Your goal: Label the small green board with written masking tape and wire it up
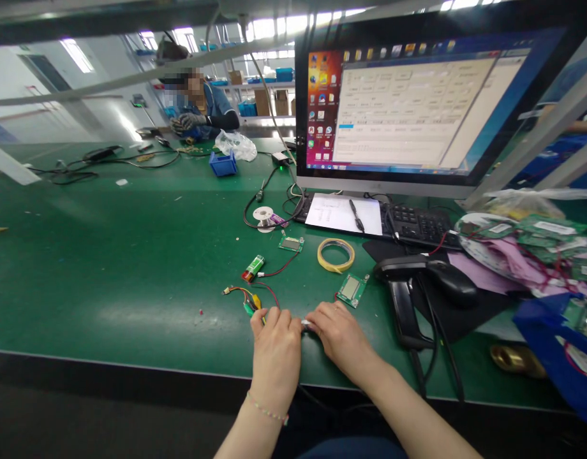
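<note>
Matt green mat (pixel 131 268), glossy monitor (pixel 418 102)

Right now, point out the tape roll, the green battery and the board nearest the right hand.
tape roll (pixel 336 268): head view, near rim.
green battery (pixel 254 264): head view, mid body.
board (pixel 351 289): head view, its grey display.

Bench (pixel 106 268) dark green, plain. Tape roll (pixel 335 255) yellow. Circuit board (pixel 352 289) green with a grey screen patch. Battery (pixel 253 268) green, red end, red lead. Wire bundle (pixel 248 298) red, yellow, green. Bin (pixel 223 163) blue. Keyboard (pixel 418 223), mouse (pixel 451 280) and pen (pixel 356 215) black; paper (pixel 344 213) white. Bag (pixel 556 344) blue. Bracelet (pixel 267 410) pale mixed beads. Piece (pixel 305 324) pinched between left hand (pixel 275 344) and right hand (pixel 339 335) looks white, too small to be sure.
</note>
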`<state>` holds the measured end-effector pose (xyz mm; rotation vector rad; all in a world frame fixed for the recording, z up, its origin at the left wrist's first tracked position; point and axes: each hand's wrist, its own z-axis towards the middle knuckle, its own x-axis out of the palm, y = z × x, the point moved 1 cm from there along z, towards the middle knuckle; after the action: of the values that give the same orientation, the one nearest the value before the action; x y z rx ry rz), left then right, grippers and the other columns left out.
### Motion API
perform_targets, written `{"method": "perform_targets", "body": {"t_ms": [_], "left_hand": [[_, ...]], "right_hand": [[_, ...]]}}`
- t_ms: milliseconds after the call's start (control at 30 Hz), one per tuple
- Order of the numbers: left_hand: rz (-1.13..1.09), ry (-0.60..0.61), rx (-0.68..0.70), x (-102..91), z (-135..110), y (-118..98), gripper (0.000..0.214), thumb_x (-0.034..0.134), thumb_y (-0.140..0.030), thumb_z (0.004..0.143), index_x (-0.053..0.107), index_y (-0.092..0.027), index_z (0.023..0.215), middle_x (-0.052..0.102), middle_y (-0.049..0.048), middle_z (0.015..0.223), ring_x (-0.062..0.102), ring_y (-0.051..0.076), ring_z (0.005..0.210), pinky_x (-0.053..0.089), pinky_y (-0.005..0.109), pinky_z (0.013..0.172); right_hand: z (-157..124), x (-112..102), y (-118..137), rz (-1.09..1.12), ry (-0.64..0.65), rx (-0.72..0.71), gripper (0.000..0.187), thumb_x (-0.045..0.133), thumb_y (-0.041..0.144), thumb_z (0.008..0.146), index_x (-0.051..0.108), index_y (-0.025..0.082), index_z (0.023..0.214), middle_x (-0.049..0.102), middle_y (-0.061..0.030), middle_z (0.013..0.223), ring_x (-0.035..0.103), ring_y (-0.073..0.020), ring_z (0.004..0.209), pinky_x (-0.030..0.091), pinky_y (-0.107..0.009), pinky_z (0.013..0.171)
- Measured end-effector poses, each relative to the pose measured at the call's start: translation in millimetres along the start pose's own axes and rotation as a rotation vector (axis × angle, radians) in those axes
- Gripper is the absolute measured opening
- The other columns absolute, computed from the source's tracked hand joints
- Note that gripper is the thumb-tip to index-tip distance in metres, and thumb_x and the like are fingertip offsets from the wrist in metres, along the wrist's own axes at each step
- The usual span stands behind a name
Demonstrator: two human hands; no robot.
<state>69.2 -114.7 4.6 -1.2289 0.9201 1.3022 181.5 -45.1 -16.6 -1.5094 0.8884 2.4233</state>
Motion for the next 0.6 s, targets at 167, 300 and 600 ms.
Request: {"method": "perform_targets", "body": {"t_ms": [167,300,600], "left_hand": [[0.071,0.103,0.035,3.6,4,-6,0.024,0.037,-0.005,0.083,0.058,-0.014,0.075,0.055,0.0072,0.076,0.048,0.026,0.086,0.031,0.049,0.088],[0.078,0.148,0.077,3.7,8,-10,0.025,0.037,-0.004,0.082,0.06,-0.011,0.076,0.056,0.0102,0.078,0.047,0.027,0.089,0.031,0.05,0.09],[-0.18,0.21,0.092,26.5,23,24,0.016,0.052,-0.021,0.084,0.063,-0.024,0.074,0.061,-0.0024,0.075,0.053,0.017,0.084,0.031,0.04,0.087]], "right_hand": [[1,2,-3,-0.077,0.127,0.025,0.016,0.043,0.013,0.087,0.058,0.015,0.081,0.054,-0.0035,0.077,0.047,-0.0164,0.073,0.03,-0.03,0.069],[2,1,-5,-0.069,0.179,0.039,0.015,0.045,0.014,0.086,0.058,0.015,0.078,0.054,-0.0039,0.076,0.049,-0.0167,0.072,0.031,-0.03,0.068],[6,-4,-20,0.065,0.228,0.056,0.017,0.044,0.018,0.088,0.06,0.016,0.083,0.059,-0.0024,0.08,0.054,-0.0142,0.076,0.035,-0.027,0.072]]}}
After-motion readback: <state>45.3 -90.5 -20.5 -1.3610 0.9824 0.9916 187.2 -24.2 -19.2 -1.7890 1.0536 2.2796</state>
